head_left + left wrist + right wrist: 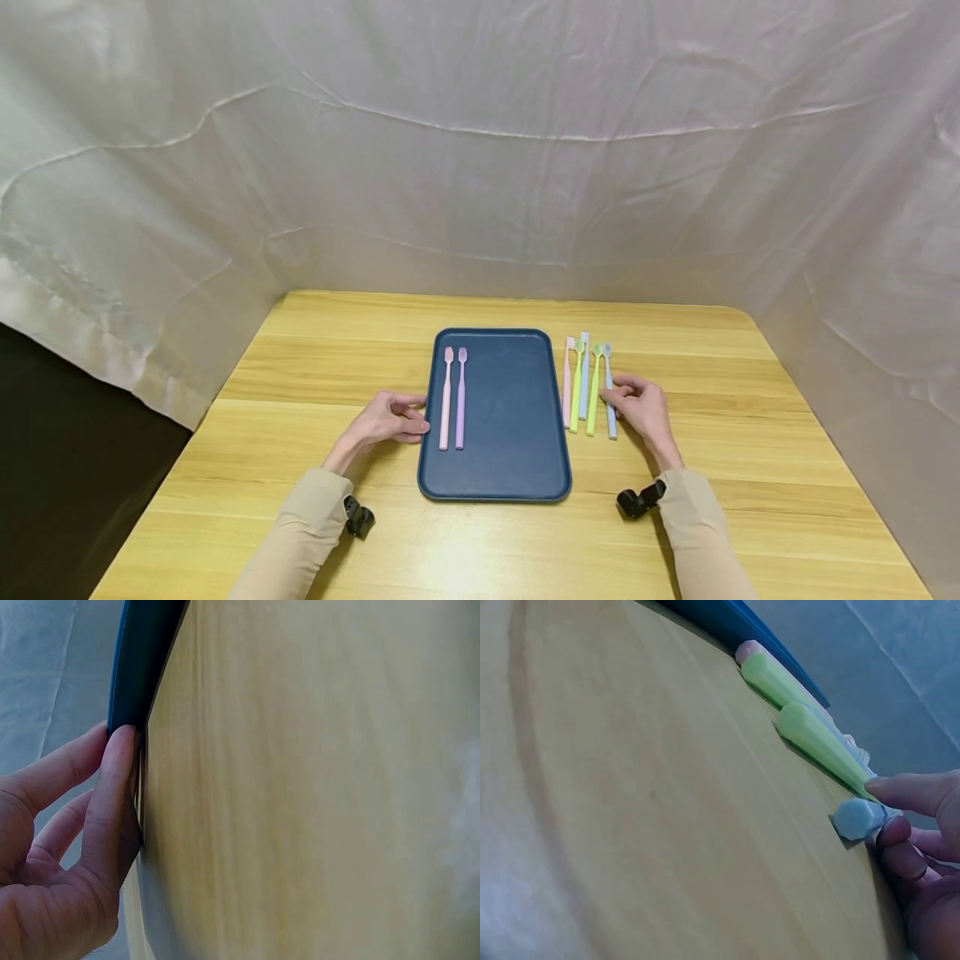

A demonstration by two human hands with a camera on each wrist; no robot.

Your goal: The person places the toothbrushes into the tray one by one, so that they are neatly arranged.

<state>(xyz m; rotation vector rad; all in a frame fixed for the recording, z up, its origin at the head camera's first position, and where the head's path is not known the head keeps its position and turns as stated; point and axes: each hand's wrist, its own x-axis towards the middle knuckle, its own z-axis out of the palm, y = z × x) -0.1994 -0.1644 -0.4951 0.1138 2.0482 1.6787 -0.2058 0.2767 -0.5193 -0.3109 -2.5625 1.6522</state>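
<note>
A dark blue tray (513, 417) lies on the table with a pink toothbrush (446, 408) and a purple toothbrush (461, 408) side by side on its left part. At the tray's left rim, my left hand (390, 419) pinches the edge between thumb and fingers; the left wrist view shows the fingertips at the rim (129, 697). My right hand (643, 408) pinches the handle of the outermost blue toothbrush (853, 819), right of the tray. Just left of that brush lies a green toothbrush (592, 408), with the thumb tip close to it in the right wrist view.
Between that green brush and the tray lie another green toothbrush (575, 406), a second blue toothbrush (584, 387) and a pink toothbrush (566, 396), close together. A pale curtain (525, 192) hangs round the wooden table (495, 550) at the back and sides.
</note>
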